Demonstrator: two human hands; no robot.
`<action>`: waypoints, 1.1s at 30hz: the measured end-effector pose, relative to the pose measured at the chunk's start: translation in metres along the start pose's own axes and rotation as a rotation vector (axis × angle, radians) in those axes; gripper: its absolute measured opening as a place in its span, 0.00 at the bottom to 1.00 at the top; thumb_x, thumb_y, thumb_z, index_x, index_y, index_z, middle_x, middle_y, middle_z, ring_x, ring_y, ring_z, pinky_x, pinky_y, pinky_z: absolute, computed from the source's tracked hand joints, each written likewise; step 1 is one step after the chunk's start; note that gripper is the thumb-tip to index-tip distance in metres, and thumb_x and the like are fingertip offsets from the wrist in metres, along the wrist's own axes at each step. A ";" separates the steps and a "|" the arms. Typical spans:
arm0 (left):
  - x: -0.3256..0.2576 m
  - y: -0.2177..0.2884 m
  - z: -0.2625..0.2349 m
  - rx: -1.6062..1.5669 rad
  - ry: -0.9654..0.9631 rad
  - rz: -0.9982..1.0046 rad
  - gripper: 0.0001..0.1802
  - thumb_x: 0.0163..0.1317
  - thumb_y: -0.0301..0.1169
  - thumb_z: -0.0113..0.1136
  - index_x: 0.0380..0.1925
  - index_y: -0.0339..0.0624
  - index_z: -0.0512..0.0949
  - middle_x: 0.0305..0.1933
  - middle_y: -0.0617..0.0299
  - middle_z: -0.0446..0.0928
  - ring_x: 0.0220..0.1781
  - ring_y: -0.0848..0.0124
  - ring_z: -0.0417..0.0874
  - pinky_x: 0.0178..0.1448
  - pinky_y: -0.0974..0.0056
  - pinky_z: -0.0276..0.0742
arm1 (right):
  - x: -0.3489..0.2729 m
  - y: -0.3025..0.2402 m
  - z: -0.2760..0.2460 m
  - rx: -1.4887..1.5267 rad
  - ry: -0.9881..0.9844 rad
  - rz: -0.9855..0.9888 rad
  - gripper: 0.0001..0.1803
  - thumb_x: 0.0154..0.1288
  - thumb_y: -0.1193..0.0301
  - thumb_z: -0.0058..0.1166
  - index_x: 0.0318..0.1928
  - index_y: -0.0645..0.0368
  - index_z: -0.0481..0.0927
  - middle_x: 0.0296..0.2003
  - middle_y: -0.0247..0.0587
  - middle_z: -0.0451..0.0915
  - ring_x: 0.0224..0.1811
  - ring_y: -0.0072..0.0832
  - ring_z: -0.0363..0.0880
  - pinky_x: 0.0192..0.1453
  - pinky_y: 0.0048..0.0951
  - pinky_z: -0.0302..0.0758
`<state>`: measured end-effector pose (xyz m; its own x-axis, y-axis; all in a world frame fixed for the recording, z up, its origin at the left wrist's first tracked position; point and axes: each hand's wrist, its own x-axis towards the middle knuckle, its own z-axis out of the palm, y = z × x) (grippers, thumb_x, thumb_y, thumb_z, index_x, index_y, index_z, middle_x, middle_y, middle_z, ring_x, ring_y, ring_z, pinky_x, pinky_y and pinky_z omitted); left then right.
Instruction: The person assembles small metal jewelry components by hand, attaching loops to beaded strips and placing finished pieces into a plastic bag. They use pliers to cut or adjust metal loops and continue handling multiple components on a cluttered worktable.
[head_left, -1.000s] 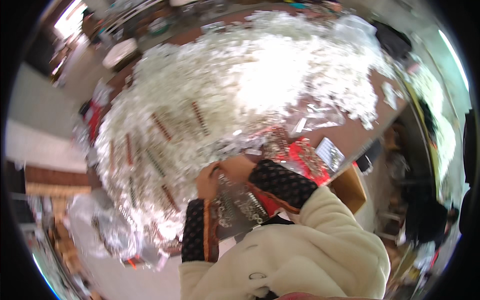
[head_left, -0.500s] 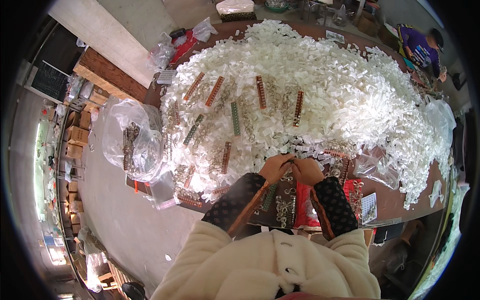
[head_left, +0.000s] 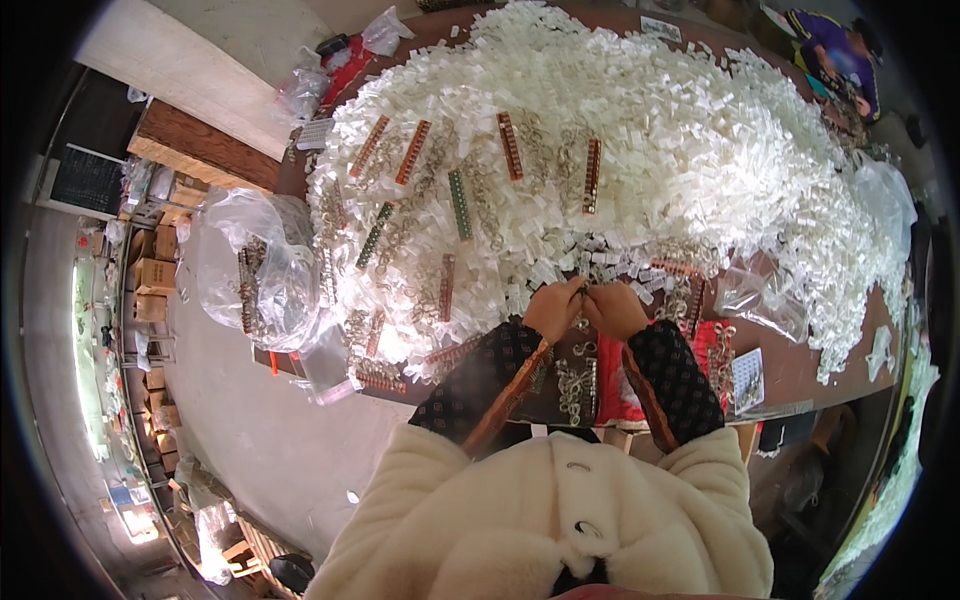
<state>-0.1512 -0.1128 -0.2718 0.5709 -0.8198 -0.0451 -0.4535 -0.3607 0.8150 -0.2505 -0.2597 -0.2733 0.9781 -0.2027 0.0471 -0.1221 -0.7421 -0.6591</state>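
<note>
My left hand [head_left: 553, 311] and my right hand [head_left: 614, 309] meet fingertip to fingertip over the near edge of the pile. Both are closed in a pinch on something small and dark, too small to make out. Beyond them spreads a big heap of small whitish, see-through plastic pieces [head_left: 690, 150]. Closer to me, by my right forearm, lie a bundle of metal rings [head_left: 575, 385] and a red cloth or bag [head_left: 612, 395]. An orange-brown strip [head_left: 676, 267] rests just right of my hands.
On the heap lie several orange strips [head_left: 510, 146] and green strips [head_left: 459, 205] beside rows of metal rings. Clear plastic bags sit left [head_left: 295, 310] and right [head_left: 765, 305]. A printed card [head_left: 747, 380] lies near the edge. Another person [head_left: 835, 60] is at the far right.
The whole view has shifted, so the table and heap sit higher in the picture. My hands stay together in a pinch, with little change in their pose.
</note>
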 end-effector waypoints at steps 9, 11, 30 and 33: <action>0.002 -0.010 0.006 0.094 0.047 0.070 0.18 0.62 0.28 0.56 0.53 0.40 0.78 0.33 0.41 0.80 0.36 0.47 0.83 0.42 0.54 0.77 | 0.000 0.012 0.013 0.025 0.060 -0.092 0.16 0.62 0.61 0.51 0.23 0.60 0.76 0.20 0.53 0.75 0.25 0.54 0.76 0.30 0.49 0.70; 0.006 -0.010 0.001 0.026 0.048 0.078 0.19 0.63 0.28 0.56 0.55 0.41 0.78 0.34 0.43 0.81 0.34 0.54 0.83 0.41 0.58 0.77 | 0.000 0.010 0.010 -0.014 -0.002 -0.010 0.18 0.64 0.59 0.50 0.24 0.58 0.79 0.21 0.51 0.78 0.28 0.54 0.79 0.34 0.52 0.74; 0.006 -0.006 -0.013 -0.074 -0.078 0.173 0.23 0.63 0.23 0.51 0.60 0.39 0.73 0.45 0.46 0.80 0.45 0.56 0.84 0.50 0.60 0.77 | 0.007 -0.007 -0.013 -0.051 -0.087 0.016 0.14 0.61 0.62 0.49 0.29 0.60 0.79 0.22 0.52 0.79 0.27 0.53 0.79 0.34 0.51 0.76; 0.005 -0.006 -0.009 -0.038 -0.042 0.167 0.23 0.63 0.23 0.51 0.60 0.40 0.73 0.44 0.45 0.81 0.42 0.53 0.84 0.48 0.59 0.78 | 0.007 -0.007 -0.007 -0.063 -0.037 -0.002 0.15 0.60 0.61 0.49 0.26 0.60 0.79 0.21 0.51 0.79 0.26 0.53 0.79 0.33 0.51 0.76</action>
<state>-0.1392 -0.1107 -0.2722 0.4609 -0.8848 0.0691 -0.5125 -0.2018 0.8346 -0.2444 -0.2609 -0.2631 0.9838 -0.1782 0.0197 -0.1293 -0.7813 -0.6106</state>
